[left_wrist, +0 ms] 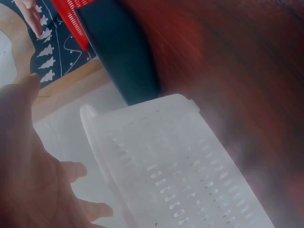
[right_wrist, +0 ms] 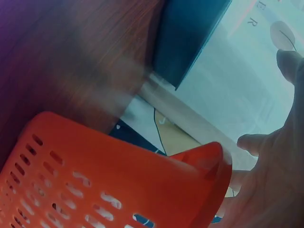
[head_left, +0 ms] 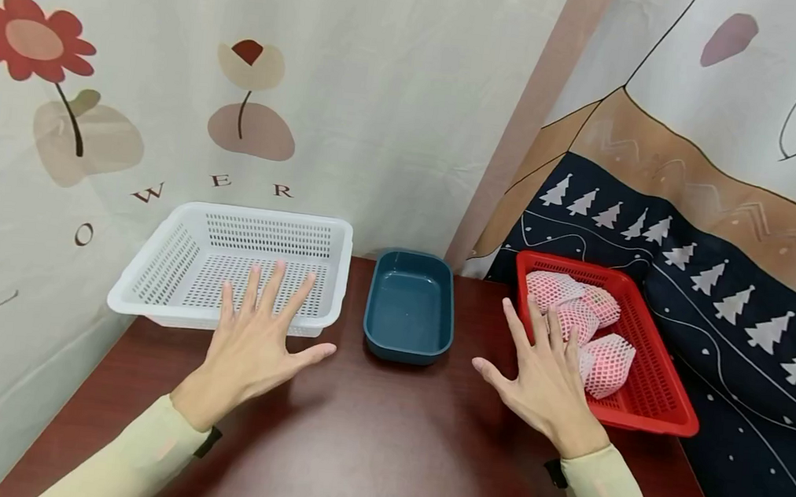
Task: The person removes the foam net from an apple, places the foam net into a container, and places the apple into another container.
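Observation:
My left hand (head_left: pixel 247 354) is spread with straight fingers over the near edge of the white basket (head_left: pixel 125 297), holding nothing; the basket's perforated side (left_wrist: pixel 190 180) shows beside the palm (left_wrist: pixel 33 166) in the left wrist view. My right hand (head_left: pixel 548 384), also spread and holding nothing, hovers by the left side of the red basket (head_left: pixel 666 382). Inside that basket lie several pink-and-white pieces in foam nets (head_left: pixel 608 365). In the right wrist view, the fingers (right_wrist: pixel 251 142) are near the red basket's rim (right_wrist: pixel 221 175). Whether either hand touches a basket, I cannot tell.
Between the two baskets stands a dark teal bin (head_left: pixel 410 313) on the brown table (head_left: pixel 381 444). A pale curtain (head_left: pixel 396 106) with flower prints hangs behind, and a dark cloth (head_left: pixel 739 333) with white trees is at the right.

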The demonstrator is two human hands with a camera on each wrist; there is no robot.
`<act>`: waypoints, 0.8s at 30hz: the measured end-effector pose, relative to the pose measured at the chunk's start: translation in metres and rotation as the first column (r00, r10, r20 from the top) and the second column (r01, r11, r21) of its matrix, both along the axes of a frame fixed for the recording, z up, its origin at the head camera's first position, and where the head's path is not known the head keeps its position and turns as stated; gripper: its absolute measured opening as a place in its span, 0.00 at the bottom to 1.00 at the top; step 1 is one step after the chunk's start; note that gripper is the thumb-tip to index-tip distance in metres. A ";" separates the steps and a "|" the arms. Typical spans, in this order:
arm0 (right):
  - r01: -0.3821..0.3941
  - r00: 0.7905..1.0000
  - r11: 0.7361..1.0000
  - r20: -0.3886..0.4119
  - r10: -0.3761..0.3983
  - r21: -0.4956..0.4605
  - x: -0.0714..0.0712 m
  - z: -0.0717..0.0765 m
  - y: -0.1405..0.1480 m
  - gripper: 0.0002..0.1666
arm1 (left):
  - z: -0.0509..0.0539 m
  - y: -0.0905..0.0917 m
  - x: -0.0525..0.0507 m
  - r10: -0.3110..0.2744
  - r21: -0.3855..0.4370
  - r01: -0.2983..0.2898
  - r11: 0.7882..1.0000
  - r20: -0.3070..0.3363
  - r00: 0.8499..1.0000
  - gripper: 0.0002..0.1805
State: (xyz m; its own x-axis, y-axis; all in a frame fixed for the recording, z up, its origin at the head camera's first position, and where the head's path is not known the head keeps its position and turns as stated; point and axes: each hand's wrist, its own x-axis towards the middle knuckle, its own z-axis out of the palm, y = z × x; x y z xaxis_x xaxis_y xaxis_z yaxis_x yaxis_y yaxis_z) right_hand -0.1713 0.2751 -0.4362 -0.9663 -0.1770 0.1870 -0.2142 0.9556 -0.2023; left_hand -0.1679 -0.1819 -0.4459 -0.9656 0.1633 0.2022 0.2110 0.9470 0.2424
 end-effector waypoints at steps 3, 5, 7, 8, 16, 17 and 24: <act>0.001 1.000 1.000 0.000 -0.001 -0.004 -0.001 0.002 0.004 0.66 | 0.000 0.000 0.001 -0.004 -0.003 0.004 1.000 0.001 1.000 0.63; 0.005 1.000 1.000 0.000 -0.005 0.000 -0.001 0.004 0.006 0.66 | 0.001 0.001 0.002 -0.005 -0.003 0.005 1.000 0.002 1.000 0.63; 0.007 1.000 1.000 0.002 -0.007 0.003 -0.002 0.006 0.008 0.66 | 0.001 0.001 0.003 -0.006 0.002 0.006 1.000 0.000 1.000 0.63; 0.008 1.000 1.000 0.001 -0.008 0.005 -0.002 0.007 0.009 0.65 | 0.002 0.001 0.004 -0.005 0.002 0.005 1.000 0.001 1.000 0.62; -0.001 1.000 1.000 -0.002 0.001 0.017 -0.004 0.018 0.015 0.65 | 0.003 0.002 0.009 -0.001 0.004 0.001 1.000 0.009 1.000 0.61; -0.001 1.000 1.000 -0.002 0.001 0.023 -0.004 0.019 0.016 0.65 | 0.004 0.003 0.010 -0.001 0.004 0.001 1.000 0.011 1.000 0.61; 0.000 1.000 0.999 0.006 -0.001 0.047 -0.006 0.028 0.029 0.64 | 0.007 0.007 0.013 -0.015 0.009 0.015 1.000 0.000 1.000 0.59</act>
